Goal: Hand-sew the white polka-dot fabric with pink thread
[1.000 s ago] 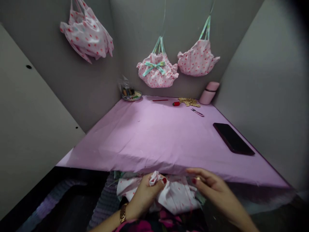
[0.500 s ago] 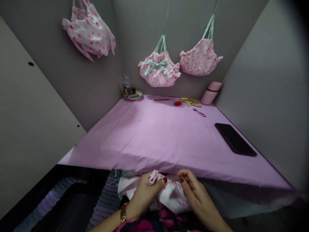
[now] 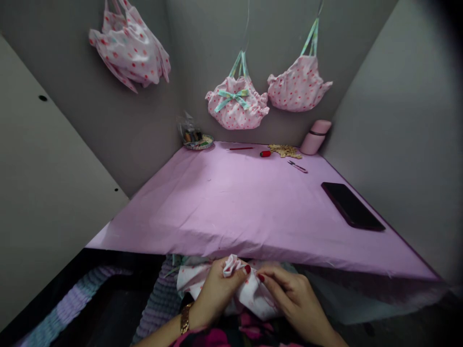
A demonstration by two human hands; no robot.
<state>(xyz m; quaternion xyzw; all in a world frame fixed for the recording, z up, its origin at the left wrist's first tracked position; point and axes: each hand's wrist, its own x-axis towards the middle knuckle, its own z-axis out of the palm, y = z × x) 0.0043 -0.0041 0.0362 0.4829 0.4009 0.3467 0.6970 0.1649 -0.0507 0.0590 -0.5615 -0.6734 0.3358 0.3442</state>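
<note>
Below the table's near edge, a piece of white fabric with pink dots (image 3: 253, 296) lies in my lap. My left hand (image 3: 217, 291) is closed on a bunched fold of it, thumb pressing the gathered tip. My right hand (image 3: 294, 299) is closed in a pinch right beside the left thumb, fingertips touching the fabric; a thin red thread seems to run from them, but what they hold is too small to make out. A gold watch is on my left wrist.
The table is covered with a lilac cloth (image 3: 231, 207). A dark phone (image 3: 350, 206) lies at its right. At the back are a small tray of thread spools (image 3: 197, 140), a red pencil (image 3: 239, 148), a red spool (image 3: 265, 153), wooden pieces (image 3: 285, 151), snips (image 3: 297, 166) and a pink bottle (image 3: 314, 137). Three dotted fabric bags (image 3: 237, 103) hang on the walls.
My right hand moved left from an open reach at the right and closed in a pinch next to my left thumb. The left hand kept its grip on the fabric.
</note>
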